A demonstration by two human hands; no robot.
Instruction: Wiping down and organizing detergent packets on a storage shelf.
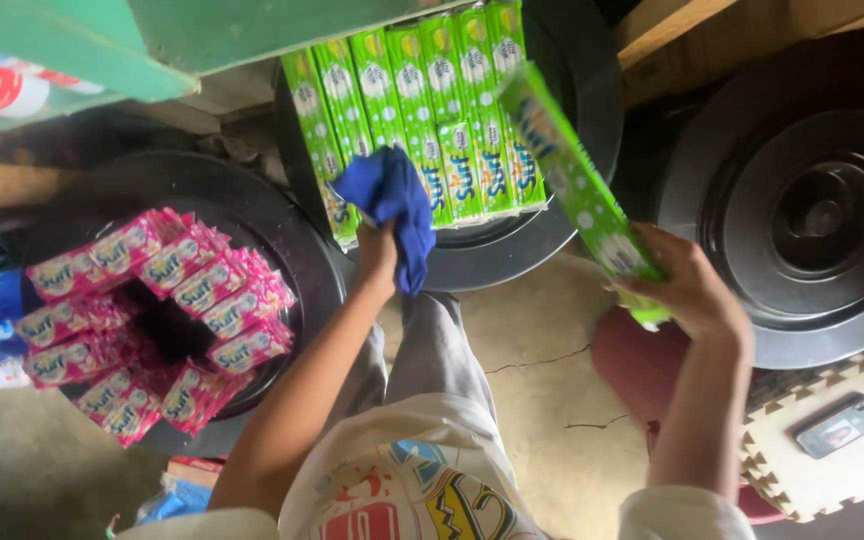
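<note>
My left hand (377,255) has its grip pressed together on a blue cloth (392,200), which bunches above the knuckles and drapes down past the wrist; the fingers themselves are hidden in the fabric. The cloth lies over the near edge of a row of green sachet strips (422,90) laid side by side on a round black lid (572,60). The far end of that row is cut off by the top of the frame, and a green board (102,45) covers the lid's upper left.

My right hand (687,290) pinches the lower end of a single green sachet strip (572,170), held tilted, its upper end reaching up and leftward over the row. The strip is blurred, so its print cannot be made out, and its bottom edge is hidden behind my fingers.

Well to the left of the left grip, pink sachets (142,320) are heaped in a ring on a second black lid (282,220). To the right of the right grip sits a third black lid (802,200), partly cropped. Below it, a dark phone (840,425) rests on a pale foam tile (852,470). My grey trouser leg (437,350) covers part of the cracked floor (532,340).
</note>
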